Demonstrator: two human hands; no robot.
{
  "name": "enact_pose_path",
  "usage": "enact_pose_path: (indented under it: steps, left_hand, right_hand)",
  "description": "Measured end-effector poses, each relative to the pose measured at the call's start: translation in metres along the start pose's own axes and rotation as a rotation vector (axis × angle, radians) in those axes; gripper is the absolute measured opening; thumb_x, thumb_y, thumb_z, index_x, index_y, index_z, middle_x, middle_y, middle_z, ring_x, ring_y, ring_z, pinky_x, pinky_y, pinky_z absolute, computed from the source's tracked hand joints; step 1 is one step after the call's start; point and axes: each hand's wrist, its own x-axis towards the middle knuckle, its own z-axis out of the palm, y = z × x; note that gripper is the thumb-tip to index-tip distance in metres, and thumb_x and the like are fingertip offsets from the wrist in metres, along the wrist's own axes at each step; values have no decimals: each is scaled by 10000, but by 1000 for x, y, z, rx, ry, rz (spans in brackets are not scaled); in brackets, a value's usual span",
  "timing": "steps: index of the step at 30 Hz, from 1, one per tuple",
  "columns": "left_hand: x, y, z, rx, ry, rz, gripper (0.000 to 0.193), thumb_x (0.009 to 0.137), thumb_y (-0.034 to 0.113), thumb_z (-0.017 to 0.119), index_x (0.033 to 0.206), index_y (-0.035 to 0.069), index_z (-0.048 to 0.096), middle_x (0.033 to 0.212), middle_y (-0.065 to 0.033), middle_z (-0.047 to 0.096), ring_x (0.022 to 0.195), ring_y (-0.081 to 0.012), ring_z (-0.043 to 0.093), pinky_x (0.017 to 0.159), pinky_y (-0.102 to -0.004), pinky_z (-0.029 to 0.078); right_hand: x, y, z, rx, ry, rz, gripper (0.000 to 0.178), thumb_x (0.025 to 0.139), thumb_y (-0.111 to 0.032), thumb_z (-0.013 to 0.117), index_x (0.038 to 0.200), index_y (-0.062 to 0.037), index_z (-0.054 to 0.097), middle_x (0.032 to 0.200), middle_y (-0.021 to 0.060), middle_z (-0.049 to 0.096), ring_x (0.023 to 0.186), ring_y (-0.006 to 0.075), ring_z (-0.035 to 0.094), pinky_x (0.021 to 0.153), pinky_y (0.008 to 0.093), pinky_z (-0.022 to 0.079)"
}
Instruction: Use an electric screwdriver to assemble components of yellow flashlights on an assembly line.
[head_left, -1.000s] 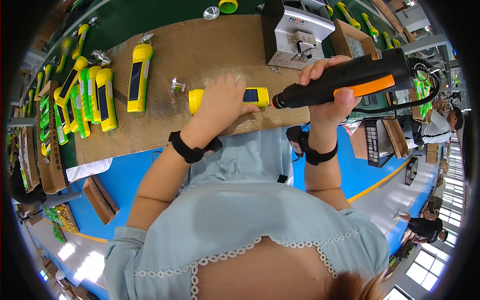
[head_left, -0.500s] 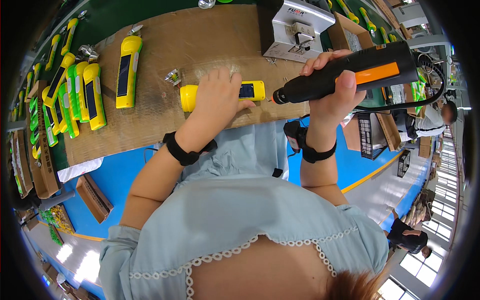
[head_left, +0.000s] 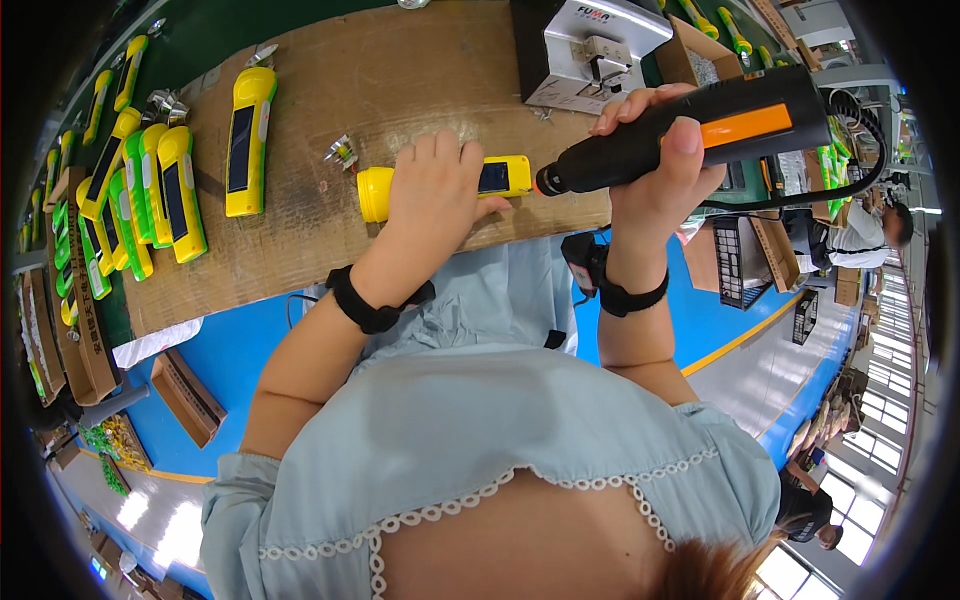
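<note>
My left hand (head_left: 432,185) wraps over a yellow flashlight (head_left: 516,175) with a dark solar panel, pressing it sideways against the cardboard sheet (head_left: 400,75). Its wide round end points left. In my right hand (head_left: 665,180) is a black electric screwdriver (head_left: 730,130) with an orange stripe, lying nearly level. Its tip is at the flashlight's right end; whether a screw is there is too small to tell. Just beyond my left hand lies a shiny reflector with wires (head_left: 341,152). A second yellow flashlight (head_left: 247,145) stands apart to the left.
Several yellow and green flashlights (head_left: 180,195) lie grouped at the left. A black and silver boxy device (head_left: 590,55) stands at the far right of the cardboard, beside a carton of small parts (head_left: 690,60). A black cable (head_left: 860,190) trails from the screwdriver. Other people are farther right.
The screwdriver has risen slightly in the picture, and its tip is now closer to the flashlight's end. My left hand keeps its hold on the flashlight.
</note>
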Motion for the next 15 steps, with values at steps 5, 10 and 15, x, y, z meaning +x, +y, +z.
enact_pose_path:
  steps: [5, 10, 15]
  left_hand:
    - [-2, 4, -2, 3, 6, -16, 520, 635, 461, 720, 926, 64, 553, 833, -109, 493, 806, -275, 501, 679, -364, 397]
    - [-8, 18, -1, 27, 30, -167, 503, 666, 459, 710, 941, 67, 555, 831, -105, 490, 795, -266, 491, 666, -356, 382]
    - [-12, 25, 0, 58, 46, -184, 487, 670, 454, 710, 930, 73, 555, 815, -98, 475, 783, -255, 481, 650, -351, 370]
  right_hand:
    - [-4, -8, 5, -106, 50, 7, 288, 811, -186, 668, 930, 18, 504, 700, 101, 581, 595, 171, 586, 575, 279, 490]
    - [-10, -6, 7, -180, 169, -34, 240, 799, -90, 676, 928, 19, 505, 734, 79, 590, 608, 140, 581, 588, 262, 486]
    - [-11, -5, 7, -359, 154, -67, 322, 842, -237, 627, 962, 26, 485, 733, 134, 566, 616, 219, 575, 581, 322, 503]
